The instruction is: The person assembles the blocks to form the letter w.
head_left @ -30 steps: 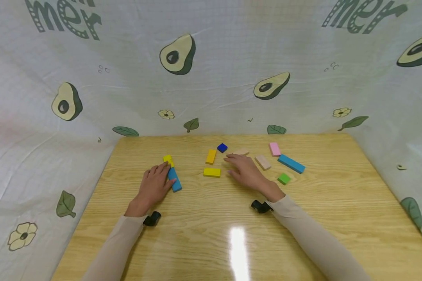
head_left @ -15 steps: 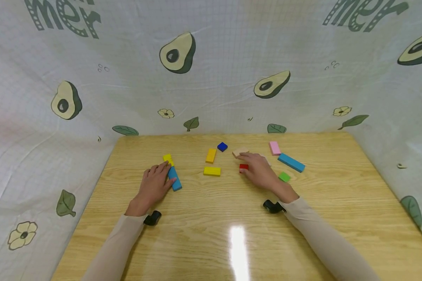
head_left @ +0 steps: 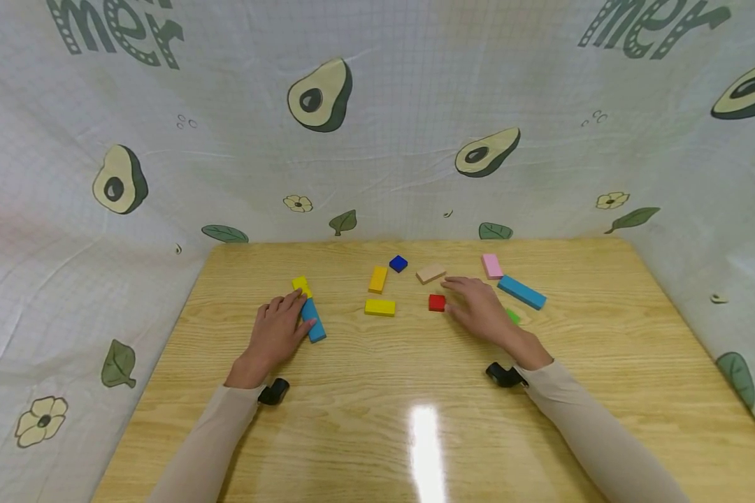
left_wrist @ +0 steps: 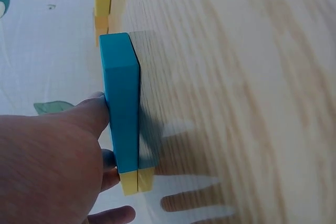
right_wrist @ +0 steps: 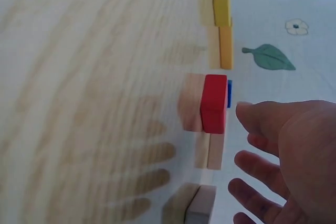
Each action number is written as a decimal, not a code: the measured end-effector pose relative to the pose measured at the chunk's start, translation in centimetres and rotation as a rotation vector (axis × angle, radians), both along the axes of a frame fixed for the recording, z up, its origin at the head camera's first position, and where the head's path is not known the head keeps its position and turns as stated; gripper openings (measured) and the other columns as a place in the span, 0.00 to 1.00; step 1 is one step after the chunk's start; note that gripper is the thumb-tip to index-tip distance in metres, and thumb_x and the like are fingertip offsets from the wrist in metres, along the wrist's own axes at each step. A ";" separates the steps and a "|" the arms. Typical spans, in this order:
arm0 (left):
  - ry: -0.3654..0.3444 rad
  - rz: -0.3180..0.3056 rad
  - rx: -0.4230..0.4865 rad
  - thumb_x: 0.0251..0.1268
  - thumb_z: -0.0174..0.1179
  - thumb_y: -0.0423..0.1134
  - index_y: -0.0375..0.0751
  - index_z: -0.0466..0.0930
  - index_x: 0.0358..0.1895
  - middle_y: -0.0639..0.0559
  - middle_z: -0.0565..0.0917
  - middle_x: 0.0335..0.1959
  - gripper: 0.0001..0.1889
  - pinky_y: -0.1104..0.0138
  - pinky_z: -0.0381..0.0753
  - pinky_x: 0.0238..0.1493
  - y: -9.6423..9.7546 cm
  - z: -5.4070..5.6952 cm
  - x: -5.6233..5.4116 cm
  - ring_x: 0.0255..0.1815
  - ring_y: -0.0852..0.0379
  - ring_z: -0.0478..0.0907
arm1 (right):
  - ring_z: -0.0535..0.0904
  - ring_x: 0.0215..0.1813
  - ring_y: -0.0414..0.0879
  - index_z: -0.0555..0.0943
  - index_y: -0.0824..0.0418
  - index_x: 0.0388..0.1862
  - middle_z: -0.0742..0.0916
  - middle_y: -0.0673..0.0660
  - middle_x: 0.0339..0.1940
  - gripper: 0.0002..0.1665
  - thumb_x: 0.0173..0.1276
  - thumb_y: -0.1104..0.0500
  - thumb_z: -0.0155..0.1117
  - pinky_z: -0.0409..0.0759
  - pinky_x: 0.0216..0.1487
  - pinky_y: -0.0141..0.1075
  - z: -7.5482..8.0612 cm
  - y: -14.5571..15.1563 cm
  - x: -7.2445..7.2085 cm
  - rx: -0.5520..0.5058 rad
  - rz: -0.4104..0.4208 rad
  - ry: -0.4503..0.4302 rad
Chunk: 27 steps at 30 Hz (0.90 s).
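Observation:
My left hand (head_left: 273,342) rests on a long blue block (head_left: 313,323). Its thumb touches that block in the left wrist view, and its fingertips lie where the blue block meets a yellow block (head_left: 301,285), end to end with it. My right hand (head_left: 481,312) is just right of a small red block (head_left: 437,302) on the table. The right wrist view shows its fingers apart, holding nothing, with a gap between the thumb and the red block (right_wrist: 214,103). Part of a green block (head_left: 512,316) is hidden behind this hand.
Between the hands lie an orange block (head_left: 378,279), a flat yellow block (head_left: 380,307) and a dark blue cube (head_left: 398,263). A beige block (head_left: 430,273) is behind the red one. Farther right are a pink block (head_left: 492,266) and another long blue block (head_left: 521,292).
My right hand has drawn back to the right, leaving the red block on the table, uncovered. My left hand has stayed in place.

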<state>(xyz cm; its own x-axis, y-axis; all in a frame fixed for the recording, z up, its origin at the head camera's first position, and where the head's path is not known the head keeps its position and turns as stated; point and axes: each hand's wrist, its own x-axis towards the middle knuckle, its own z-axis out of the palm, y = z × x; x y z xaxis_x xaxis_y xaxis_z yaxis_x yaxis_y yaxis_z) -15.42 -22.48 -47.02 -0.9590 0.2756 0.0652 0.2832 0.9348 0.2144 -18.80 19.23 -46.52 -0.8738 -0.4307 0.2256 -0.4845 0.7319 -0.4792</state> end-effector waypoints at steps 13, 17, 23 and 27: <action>-0.009 0.000 -0.010 0.82 0.59 0.47 0.30 0.70 0.77 0.35 0.68 0.79 0.31 0.36 0.65 0.71 0.1 0.0 0.0 0.74 0.30 0.66 | 0.77 0.67 0.68 0.82 0.70 0.67 0.85 0.68 0.65 0.27 0.71 0.63 0.73 0.71 0.68 0.66 -1.3 -0.2 -0.5 0.037 0.024 -0.001; -0.014 0.002 -0.009 0.82 0.59 0.47 0.30 0.69 0.77 0.35 0.68 0.79 0.31 0.36 0.64 0.71 0.1 0.0 0.1 0.74 0.30 0.66 | 0.79 0.62 0.66 0.84 0.69 0.63 0.87 0.66 0.60 0.25 0.69 0.62 0.75 0.74 0.63 0.63 -1.4 -0.6 -0.9 0.060 0.019 0.006; -0.021 0.005 -0.003 0.83 0.58 0.47 0.31 0.69 0.77 0.35 0.67 0.80 0.31 0.36 0.64 0.71 0.1 0.1 0.1 0.74 0.30 0.66 | 0.80 0.55 0.62 0.87 0.69 0.58 0.88 0.64 0.53 0.22 0.68 0.61 0.77 0.77 0.57 0.58 -1.4 -1.2 -1.2 0.090 0.001 0.024; -0.020 0.002 0.007 0.83 0.58 0.47 0.30 0.69 0.77 0.35 0.67 0.80 0.31 0.36 0.64 0.71 0.1 0.2 0.1 0.74 0.30 0.66 | 0.80 0.52 0.60 0.88 0.68 0.56 0.88 0.62 0.49 0.21 0.68 0.60 0.78 0.77 0.53 0.55 -1.1 -1.5 -1.1 0.104 -0.005 0.026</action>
<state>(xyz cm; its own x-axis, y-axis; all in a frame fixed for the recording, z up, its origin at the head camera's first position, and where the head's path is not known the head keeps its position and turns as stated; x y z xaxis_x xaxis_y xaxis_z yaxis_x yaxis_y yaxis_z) -15.29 -22.34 -46.81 -0.9608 0.2730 0.0476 0.2766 0.9339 0.2265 -19.90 17.76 -47.64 -0.8701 -0.4492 0.2027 -0.4925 0.7794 -0.3872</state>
